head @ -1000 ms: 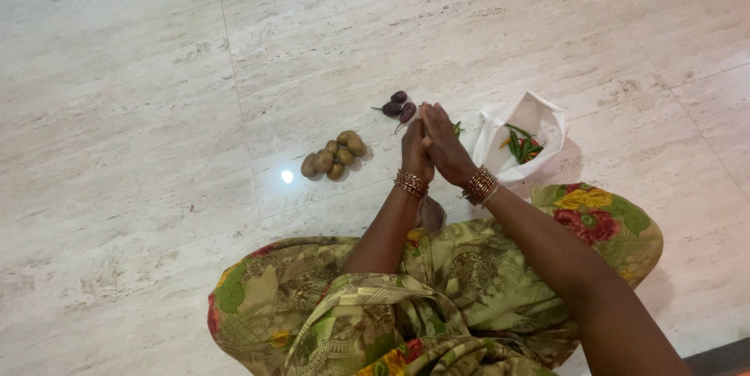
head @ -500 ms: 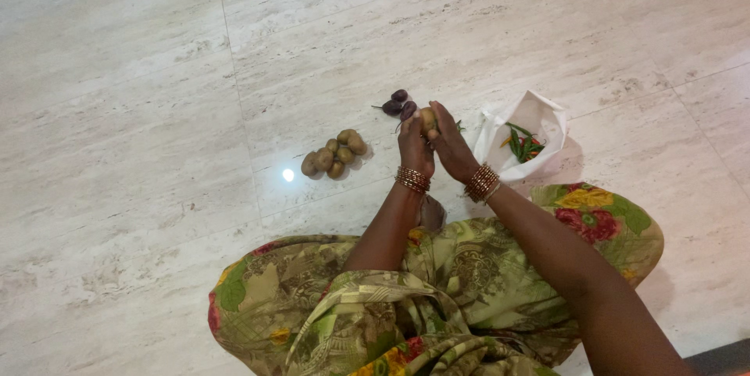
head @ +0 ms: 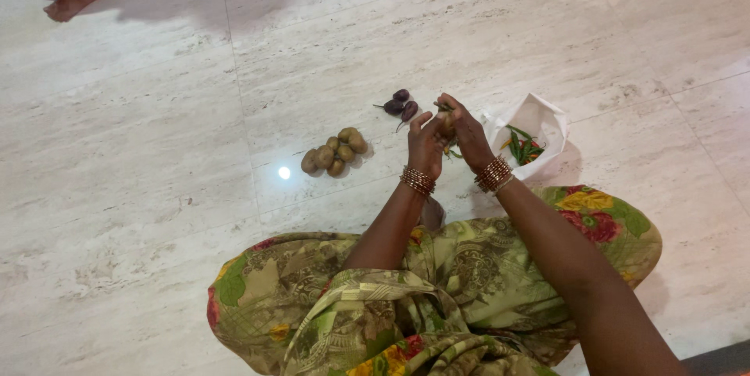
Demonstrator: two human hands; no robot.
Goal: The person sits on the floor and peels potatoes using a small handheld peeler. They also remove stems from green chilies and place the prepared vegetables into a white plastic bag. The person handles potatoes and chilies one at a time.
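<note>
I find my left hand [head: 426,145] and right hand [head: 467,135] closed together on one potato [head: 445,122], above the floor [head: 156,149]. Sorting step, I judge; next calls for carrying it left to the potato pile [head: 336,153], past the brinjals [head: 400,105].

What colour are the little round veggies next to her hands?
Dark purple: the small aubergines on the floor, seen from the head view.

purple aubergines [head: 399,105], brown potatoes [head: 336,152], white bag [head: 536,122]
</note>
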